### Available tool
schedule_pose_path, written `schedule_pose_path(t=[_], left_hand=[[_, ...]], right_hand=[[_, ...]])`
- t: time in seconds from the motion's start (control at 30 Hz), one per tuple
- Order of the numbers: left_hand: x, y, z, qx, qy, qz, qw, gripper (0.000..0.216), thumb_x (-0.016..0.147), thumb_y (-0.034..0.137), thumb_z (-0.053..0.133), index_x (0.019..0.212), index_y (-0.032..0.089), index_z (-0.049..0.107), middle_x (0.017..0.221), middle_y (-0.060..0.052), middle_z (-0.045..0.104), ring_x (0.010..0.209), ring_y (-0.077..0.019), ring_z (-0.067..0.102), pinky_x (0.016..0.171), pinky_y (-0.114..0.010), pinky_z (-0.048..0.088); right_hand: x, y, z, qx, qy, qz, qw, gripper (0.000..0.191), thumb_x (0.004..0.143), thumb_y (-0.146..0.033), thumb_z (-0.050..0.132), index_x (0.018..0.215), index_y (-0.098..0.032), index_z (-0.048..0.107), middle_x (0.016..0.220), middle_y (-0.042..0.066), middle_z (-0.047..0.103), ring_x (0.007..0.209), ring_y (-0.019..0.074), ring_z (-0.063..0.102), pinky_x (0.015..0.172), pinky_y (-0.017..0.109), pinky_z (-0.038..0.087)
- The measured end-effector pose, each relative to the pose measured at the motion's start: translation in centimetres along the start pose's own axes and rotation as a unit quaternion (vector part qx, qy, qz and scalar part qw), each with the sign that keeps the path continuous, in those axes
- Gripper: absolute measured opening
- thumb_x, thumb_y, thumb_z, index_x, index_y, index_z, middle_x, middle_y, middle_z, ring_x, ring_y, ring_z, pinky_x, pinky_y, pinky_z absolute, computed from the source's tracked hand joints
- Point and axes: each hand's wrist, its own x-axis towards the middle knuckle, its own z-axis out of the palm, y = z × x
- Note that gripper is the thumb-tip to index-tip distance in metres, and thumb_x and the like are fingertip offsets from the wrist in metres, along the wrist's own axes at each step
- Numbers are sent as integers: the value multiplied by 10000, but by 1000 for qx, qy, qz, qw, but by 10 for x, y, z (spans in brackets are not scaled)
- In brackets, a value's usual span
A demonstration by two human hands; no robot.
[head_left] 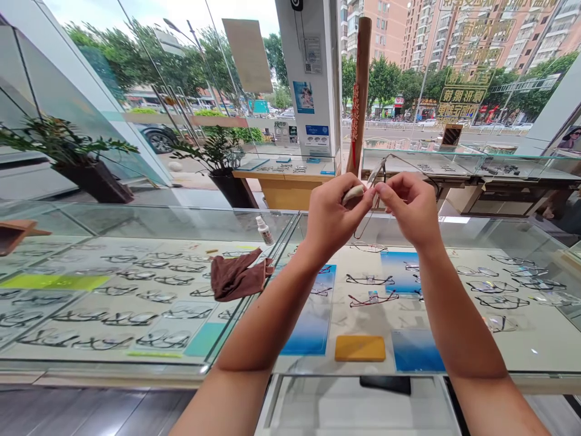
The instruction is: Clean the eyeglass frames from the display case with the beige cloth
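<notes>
Above the glass counter (136,221): both hands are raised in mid-air, fingertips almost meeting, well clear of the counter top.
Hard to make out: the spectacles (384,171) are thin wire and clear lens, nearly lost against the showcases behind. Only a dark bit of rim and a faint outline hanging down between the hands can be read.
Hidden: the fingers cover the spots where they meet the frame. Whether the pale piece (353,194) belongs to the spectacles or is separate cannot be told.
Left hand (329,215): thumb and forefinger are pressed together on the pale piece, the other fingers curled in.
Right hand (411,206): fingertips are pinched on the frame just beside the left thumb, knuckles toward the camera.
Spectacles against the grip: they are held between the two pinches, part rising above the fingers and part drooping below them, at the middle of the view.
Cut off: both forearms run out at the bottom edge.
On the glass top: a brown cloth (236,275) lies crumpled left of the left forearm, with a small white bottle (264,230) near it.
Under the glass: rows of frames (370,280) and an orange pad (360,348) lie between the forearms.
</notes>
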Motion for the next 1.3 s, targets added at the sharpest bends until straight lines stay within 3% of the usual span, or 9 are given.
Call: schedule_pose_path(t=[0.17,0.33,0.47,0.7,0.87,1.03,1.17,1.3], left_hand=[[0,-5,2,32,39,10,999,303,945,337,685,702,196,572,620,31,578,574,-101,445,581,-271,343],[3,-12,-3,67,129,29,989,274,928,288,701,711,203,558,593,48,501,556,-95,399,572,-273,322],[5,-16,-7,61,185,28,981,263,942,251,684,716,210,553,599,50,474,556,-97,392,577,-288,320],[8,-19,-9,56,261,45,963,242,947,271,683,742,205,573,631,47,499,586,-95,418,593,-283,333],[6,-18,-8,51,195,39,979,233,944,258,684,739,205,587,620,49,505,568,-89,422,581,-282,333],[3,-19,-2,15,122,23,992,222,944,304,702,765,203,618,650,35,584,574,-91,458,579,-271,360],[2,-17,2,-42,82,14,996,253,942,331,728,749,201,629,758,-2,681,706,-118,571,672,-278,439],[2,-13,3,-97,65,-5,993,356,892,442,789,688,192,639,748,-1,651,744,-127,590,714,-288,469]], right_hand=[[1,1,-2,-59,49,10,997,327,795,-306,789,704,-242,481,618,-82,423,570,94,388,579,270,356],[0,-5,-4,-199,55,27,978,191,753,-182,695,710,-237,517,593,-83,380,590,112,360,625,297,326],[-2,-10,-3,-262,8,42,964,49,754,-177,642,753,-225,631,588,-65,413,599,128,384,634,316,312],[-3,-14,-2,-303,-96,98,943,80,757,-175,639,721,-210,702,671,-12,599,667,146,487,659,326,334],[-5,-14,-3,-283,-69,75,954,98,814,-233,687,777,-213,776,618,-23,595,636,140,488,656,330,331],[-9,-15,-2,-217,-92,59,970,141,860,-285,694,790,-203,784,612,-21,610,618,134,503,651,327,359],[-8,-13,1,-142,-91,20,985,180,868,-275,671,970,-201,801,845,27,743,757,164,627,713,333,468],[-8,-10,5,-76,-122,19,989,351,826,-371,766,1150,-239,794,1092,57,781,983,213,703,871,381,561]])
